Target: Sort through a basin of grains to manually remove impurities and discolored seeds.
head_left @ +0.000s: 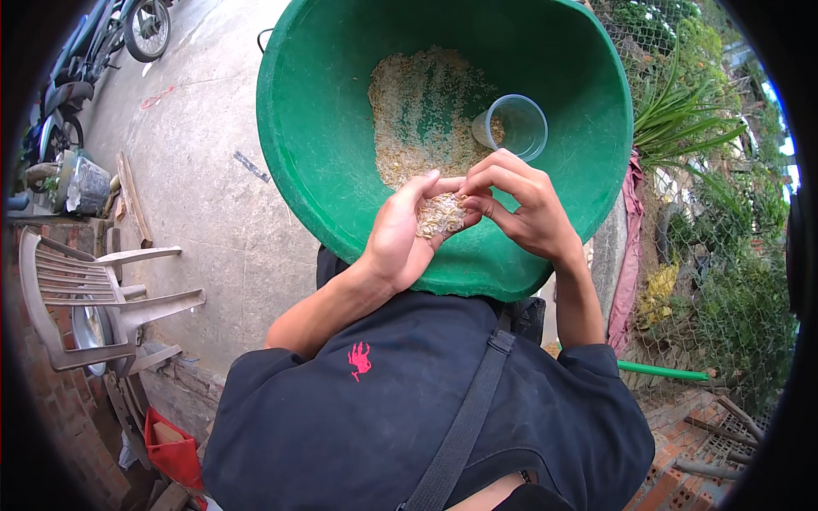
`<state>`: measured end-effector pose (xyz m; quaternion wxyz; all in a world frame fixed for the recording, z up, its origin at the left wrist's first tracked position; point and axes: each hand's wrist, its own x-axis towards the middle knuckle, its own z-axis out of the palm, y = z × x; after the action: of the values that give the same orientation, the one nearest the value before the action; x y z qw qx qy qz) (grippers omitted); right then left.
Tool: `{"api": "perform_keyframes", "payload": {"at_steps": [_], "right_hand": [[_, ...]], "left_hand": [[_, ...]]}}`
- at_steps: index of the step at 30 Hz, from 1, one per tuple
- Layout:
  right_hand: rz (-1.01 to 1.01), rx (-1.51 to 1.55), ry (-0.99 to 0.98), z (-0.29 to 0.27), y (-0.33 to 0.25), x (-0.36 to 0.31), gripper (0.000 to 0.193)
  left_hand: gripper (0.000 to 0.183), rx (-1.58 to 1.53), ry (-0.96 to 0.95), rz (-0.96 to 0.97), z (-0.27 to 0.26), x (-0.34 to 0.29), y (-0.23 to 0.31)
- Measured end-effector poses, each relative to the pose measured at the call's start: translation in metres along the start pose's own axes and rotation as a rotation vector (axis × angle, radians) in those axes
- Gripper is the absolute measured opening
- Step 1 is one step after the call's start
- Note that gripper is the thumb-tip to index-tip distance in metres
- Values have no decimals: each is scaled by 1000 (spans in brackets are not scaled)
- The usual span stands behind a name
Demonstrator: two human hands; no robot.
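My left hand [400,230] is cupped, palm up, around a small heap of pale grain [441,215]. Over that heap, my right hand [524,204] is closed in a pinch at the grain's edge; whatever sits between its fingertips is too small to make out. Both hands are above the near side of a large green tub [315,170]. A layer of pale, flaky grain [417,111] lies spread over the tub's bottom. Just beyond my right hand, a clear plastic cup [520,128] rests tilted on its side with some grain inside.
Concrete ground [213,213] stretches to the left, with a plastic chair [94,298] and parked motorbikes [146,30] farther off. On the right stand a wire fence, plants [733,298] and a green pole [665,370]. Bricks lie at the lower right.
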<state>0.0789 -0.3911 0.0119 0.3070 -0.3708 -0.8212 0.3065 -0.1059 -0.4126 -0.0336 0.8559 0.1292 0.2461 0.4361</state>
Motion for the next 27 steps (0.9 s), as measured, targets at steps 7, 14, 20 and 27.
{"api": "perform_keyframes", "payload": {"at_steps": [7, 14, 20, 27], "right_hand": [[-22, -15, 21, 0, 0, 0, 12], [9, 14, 24, 0, 2, -1, 13], [-15, -3, 8, 0, 2, -1, 11], [48, 10, 26, -1, 1, -3, 10]], "left_hand": [[47, 10, -23, 10, -2, 1, -1], [43, 53, 8, -2, -6, 1, -3], [43, 35, 4, 5, -1, -1, -1], [46, 27, -2, -8, -1, -1, -1]]}}
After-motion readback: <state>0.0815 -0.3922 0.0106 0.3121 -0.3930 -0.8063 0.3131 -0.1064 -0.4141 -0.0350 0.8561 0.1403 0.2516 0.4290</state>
